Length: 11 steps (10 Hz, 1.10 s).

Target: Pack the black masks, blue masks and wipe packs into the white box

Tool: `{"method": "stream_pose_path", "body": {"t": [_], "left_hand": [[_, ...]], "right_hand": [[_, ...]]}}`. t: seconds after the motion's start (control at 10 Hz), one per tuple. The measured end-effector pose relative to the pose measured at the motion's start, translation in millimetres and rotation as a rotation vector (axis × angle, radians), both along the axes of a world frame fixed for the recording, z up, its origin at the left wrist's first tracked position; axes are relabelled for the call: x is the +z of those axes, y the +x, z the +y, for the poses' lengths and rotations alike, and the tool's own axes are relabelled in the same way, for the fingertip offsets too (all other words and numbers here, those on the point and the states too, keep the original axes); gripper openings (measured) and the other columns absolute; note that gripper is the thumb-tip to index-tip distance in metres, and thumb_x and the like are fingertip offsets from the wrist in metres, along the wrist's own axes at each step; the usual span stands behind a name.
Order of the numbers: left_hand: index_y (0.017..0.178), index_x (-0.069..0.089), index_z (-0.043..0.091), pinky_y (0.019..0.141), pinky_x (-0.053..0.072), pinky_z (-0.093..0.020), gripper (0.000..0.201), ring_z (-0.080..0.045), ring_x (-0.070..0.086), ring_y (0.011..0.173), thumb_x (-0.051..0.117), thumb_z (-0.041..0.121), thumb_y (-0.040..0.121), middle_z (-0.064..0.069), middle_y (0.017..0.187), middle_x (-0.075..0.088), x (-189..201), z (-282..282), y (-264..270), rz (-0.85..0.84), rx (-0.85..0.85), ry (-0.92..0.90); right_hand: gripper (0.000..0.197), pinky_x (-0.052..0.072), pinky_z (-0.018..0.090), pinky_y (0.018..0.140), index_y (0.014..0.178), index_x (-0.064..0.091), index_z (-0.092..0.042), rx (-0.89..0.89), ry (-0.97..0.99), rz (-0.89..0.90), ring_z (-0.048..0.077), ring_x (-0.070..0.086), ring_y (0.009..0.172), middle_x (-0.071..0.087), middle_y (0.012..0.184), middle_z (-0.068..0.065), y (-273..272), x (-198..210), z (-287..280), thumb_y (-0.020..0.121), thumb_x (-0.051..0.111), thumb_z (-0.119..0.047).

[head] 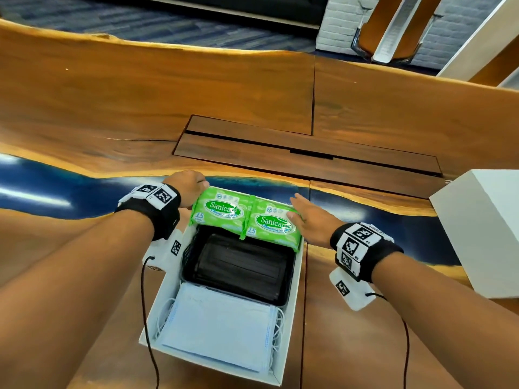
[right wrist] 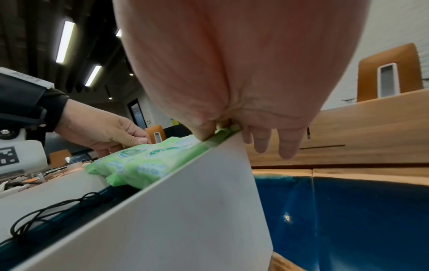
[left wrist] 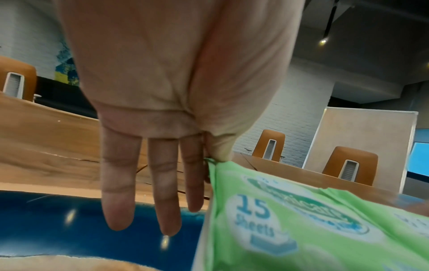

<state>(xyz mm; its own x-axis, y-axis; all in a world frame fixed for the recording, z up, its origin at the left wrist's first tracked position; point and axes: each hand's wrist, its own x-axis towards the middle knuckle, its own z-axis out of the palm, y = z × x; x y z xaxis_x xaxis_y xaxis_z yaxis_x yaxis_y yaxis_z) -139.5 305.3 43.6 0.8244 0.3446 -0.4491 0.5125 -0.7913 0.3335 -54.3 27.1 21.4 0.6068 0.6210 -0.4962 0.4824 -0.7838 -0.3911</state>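
Observation:
The white box (head: 157,299) lies open in front of me. Blue masks (head: 219,327) fill its near end and black masks (head: 241,265) its middle. Two green wipe packs lie side by side across the far end, at rim height. My left hand (head: 191,189) pinches the outer edge of the left pack (head: 222,211); the left wrist view shows thumb and forefinger on the pack's (left wrist: 301,220) corner, the other fingers (left wrist: 162,192) straight. My right hand (head: 306,217) pinches the right pack's (head: 272,223) outer edge at the box wall (right wrist: 185,210), other fingers (right wrist: 287,144) hanging outside it.
The box sits on a wooden table with a blue resin strip (head: 56,192) across it. A white box part (head: 483,226) stands at the right edge. A dark hatch panel (head: 280,147) is set into the table beyond the hands. Wrist cables (head: 146,318) trail beside the box.

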Motion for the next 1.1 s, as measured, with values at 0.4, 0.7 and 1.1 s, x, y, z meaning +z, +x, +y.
{"method": "stream_pose_path", "body": {"t": [0.4,0.7,1.1], "left_hand": [[0.113,0.057,0.007,0.061,0.042,-0.028,0.028,-0.027,0.057,0.086,0.043,0.029,0.104,-0.012,0.101,0.063,-7.8,-3.3,4.2,-0.011,0.074,-0.024],[0.11,0.058,0.014,0.083,0.048,-0.037,0.034,-0.027,0.06,0.097,0.041,0.042,0.102,-0.01,0.109,0.064,-5.1,1.2,3.6,-0.033,0.031,0.031],[0.141,0.043,0.013,0.091,0.043,-0.035,0.055,-0.03,0.052,0.123,0.042,0.049,0.1,-0.012,0.14,0.052,41.8,-39.1,0.8,-0.1,-0.074,0.131]], "right_hand": [[0.045,0.034,0.041,0.109,0.138,0.039,-0.001,-0.095,-0.048,0.021,0.033,0.042,0.132,0.043,0.144,0.018,0.1,3.7,7.7,0.105,0.034,-0.031],[0.066,0.017,0.034,0.119,0.155,0.014,-0.011,-0.046,-0.034,0.024,0.022,0.019,0.149,0.012,0.163,0.006,4.4,15.7,-1.4,0.102,0.032,-0.047],[0.069,0.03,0.035,0.112,0.153,0.022,-0.011,0.002,-0.027,-0.111,0.025,0.033,0.142,0.029,0.158,0.009,8.8,49.0,-19.3,0.099,0.038,-0.051]]}}
